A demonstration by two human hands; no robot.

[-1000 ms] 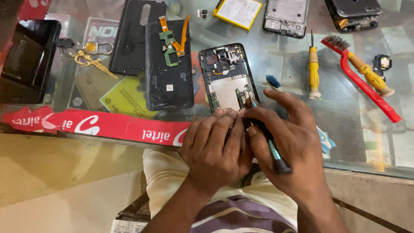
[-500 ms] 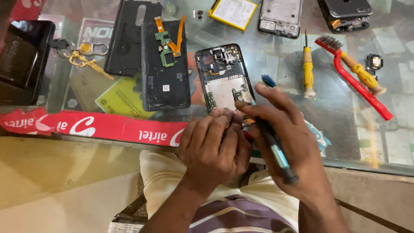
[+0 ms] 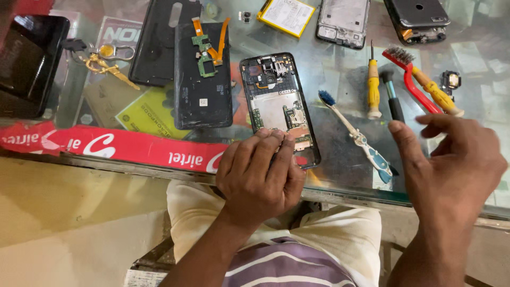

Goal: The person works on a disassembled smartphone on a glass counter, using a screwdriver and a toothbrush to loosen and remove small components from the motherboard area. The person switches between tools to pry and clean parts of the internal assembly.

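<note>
An opened phone (image 3: pixel 276 101) with its circuit boards bare lies on the glass counter (image 3: pixel 340 79). My left hand (image 3: pixel 260 172) rests on the phone's near end, fingers curled over its lower edge. My right hand (image 3: pixel 449 165) hovers to the right with fingers apart and nothing in it. A toothbrush (image 3: pixel 356 135) with a blue bristle head and a white and blue handle lies on the glass between the phone and my right hand. Just beyond my right hand's fingertips lies a dark-handled tool (image 3: pixel 393 103).
A black back cover (image 3: pixel 203 79) with orange flex cables lies left of the phone, beside another black cover (image 3: pixel 156 45). A yellow screwdriver (image 3: pixel 373 87), red wire brush (image 3: pixel 417 82), yellow battery (image 3: pixel 287 15), other phone bodies (image 3: pixel 342 21) and scissors (image 3: pixel 103 61) lie around. A red strip (image 3: pixel 117 146) lines the counter's front edge.
My right hand has let go of the blue-handled toothbrush and moved away to the right. The toothbrush now lies on the glass. My left hand stays on the phone.
</note>
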